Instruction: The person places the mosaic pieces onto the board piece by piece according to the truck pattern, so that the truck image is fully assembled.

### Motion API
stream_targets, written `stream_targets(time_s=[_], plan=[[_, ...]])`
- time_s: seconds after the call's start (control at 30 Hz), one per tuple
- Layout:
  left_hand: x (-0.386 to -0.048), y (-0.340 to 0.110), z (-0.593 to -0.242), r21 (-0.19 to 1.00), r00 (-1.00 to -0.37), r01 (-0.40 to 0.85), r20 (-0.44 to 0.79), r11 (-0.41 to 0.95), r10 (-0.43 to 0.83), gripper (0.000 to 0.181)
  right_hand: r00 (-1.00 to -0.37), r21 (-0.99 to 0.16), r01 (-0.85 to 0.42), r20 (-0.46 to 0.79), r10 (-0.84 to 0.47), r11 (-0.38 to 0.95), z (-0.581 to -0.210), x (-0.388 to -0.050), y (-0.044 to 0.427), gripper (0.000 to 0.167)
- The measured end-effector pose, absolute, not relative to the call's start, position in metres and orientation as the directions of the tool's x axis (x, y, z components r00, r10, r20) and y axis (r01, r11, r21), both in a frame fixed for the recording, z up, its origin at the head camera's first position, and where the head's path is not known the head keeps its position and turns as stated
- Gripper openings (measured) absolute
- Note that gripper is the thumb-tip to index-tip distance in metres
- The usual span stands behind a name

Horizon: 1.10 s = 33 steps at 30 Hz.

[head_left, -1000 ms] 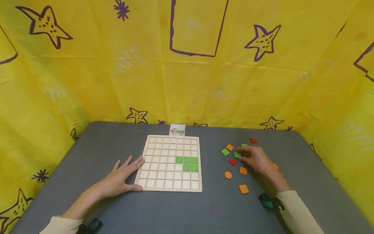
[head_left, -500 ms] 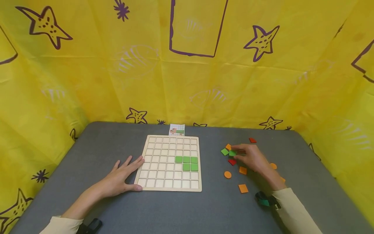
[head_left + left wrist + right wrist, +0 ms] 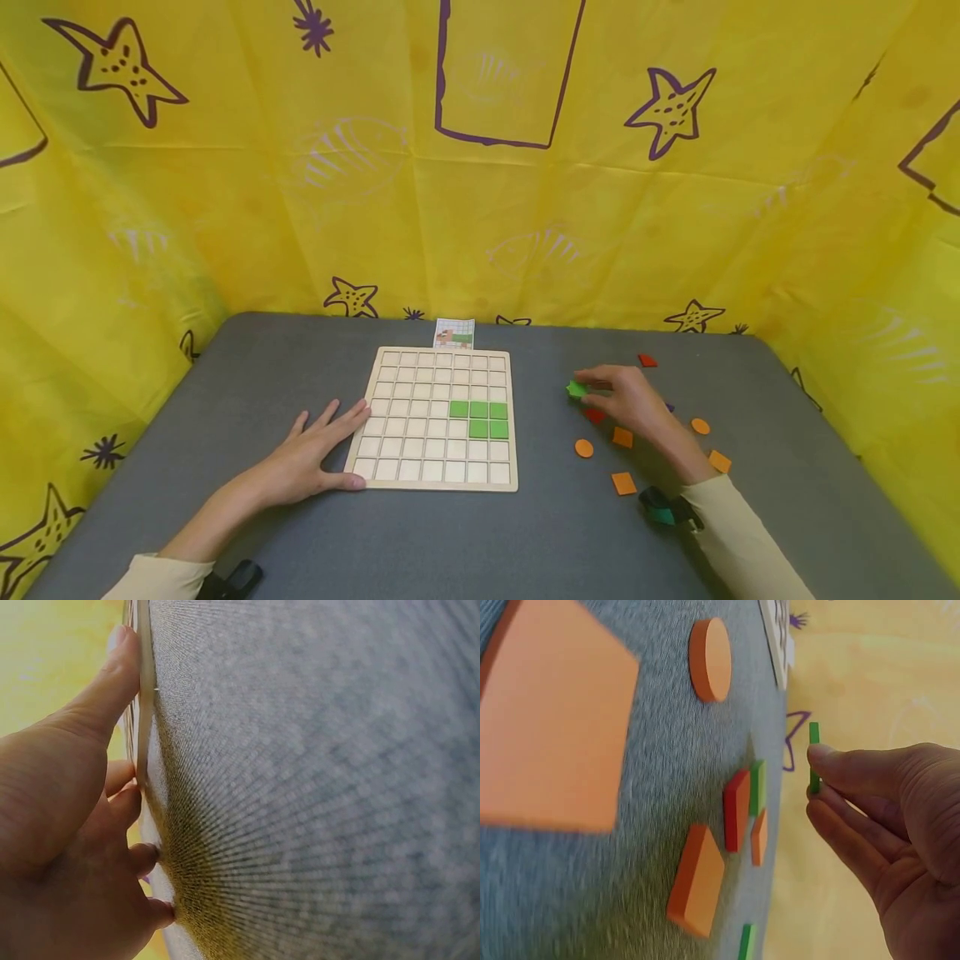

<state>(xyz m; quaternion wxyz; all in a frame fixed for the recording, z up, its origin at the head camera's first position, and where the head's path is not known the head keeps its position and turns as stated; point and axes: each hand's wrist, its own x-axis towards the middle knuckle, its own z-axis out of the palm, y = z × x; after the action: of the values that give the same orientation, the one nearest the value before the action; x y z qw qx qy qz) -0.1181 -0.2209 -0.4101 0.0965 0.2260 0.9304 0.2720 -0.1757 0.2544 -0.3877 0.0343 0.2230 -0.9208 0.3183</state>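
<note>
My left hand (image 3: 303, 462) lies with spread, straight fingers along the left edge of a wooden grid board (image 3: 412, 450). In the left wrist view its thumb (image 3: 116, 679) touches the board's rim. Several green square tiles (image 3: 489, 429) fill cells on the board's right side. My right hand (image 3: 630, 402) pinches a green tile (image 3: 814, 757) between thumb and fingers, raised off the table. Beneath it, in the right wrist view, lie another green tile (image 3: 757, 787), a red tile (image 3: 736, 811) and a small orange tile (image 3: 759, 838).
A small picture card (image 3: 454, 333) stands behind the board. Near the right hand lie orange round tiles (image 3: 584, 448), orange square tiles (image 3: 623, 483) and, farther back, a red tile (image 3: 647, 360). Yellow patterned cloth (image 3: 480, 208) surrounds the grey table (image 3: 420, 542).
The right hand has moved left with a green tile in its fingers, from the right of the pile to above the other green tile. The left hand has stayed still on the board.
</note>
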Motion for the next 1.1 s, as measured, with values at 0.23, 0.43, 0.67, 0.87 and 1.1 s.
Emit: stream_targets(time_s=[0.23,0.43,0.67,0.87,1.1], plan=[[-0.118,-0.222,-0.41,0.552,-0.878,0.373,-0.051,0.746,0.477,0.102,-0.893,-0.581,-0.442,0.21,-0.399,0.683,-0.391,-0.179,0.24,0.035],[-0.118,-0.223,-0.409,0.555,-0.879,0.368,-0.055,0.747,0.474,0.102,-0.884,-0.581,-0.459,0.222,-0.412,0.672,-0.39,-0.183,0.218,0.034],[-0.117,-0.222,-0.409,0.556,-0.878,0.369,-0.052,0.744,0.475,0.102,-0.854,-0.567,-0.508,0.236,-0.463,0.648,-0.394,-0.186,0.193,0.033],[-0.116,-0.221,-0.408,0.561,-0.878,0.368,-0.052,0.741,0.475,0.102,-0.831,-0.538,-0.544,0.237,-0.504,0.644,-0.398,-0.186,0.175,0.033],[-0.117,-0.222,-0.409,0.558,-0.877,0.374,-0.047,0.741,0.478,0.102,-0.804,-0.521,-0.583,0.258,-0.536,0.623,-0.4,-0.186,0.151,0.032]])
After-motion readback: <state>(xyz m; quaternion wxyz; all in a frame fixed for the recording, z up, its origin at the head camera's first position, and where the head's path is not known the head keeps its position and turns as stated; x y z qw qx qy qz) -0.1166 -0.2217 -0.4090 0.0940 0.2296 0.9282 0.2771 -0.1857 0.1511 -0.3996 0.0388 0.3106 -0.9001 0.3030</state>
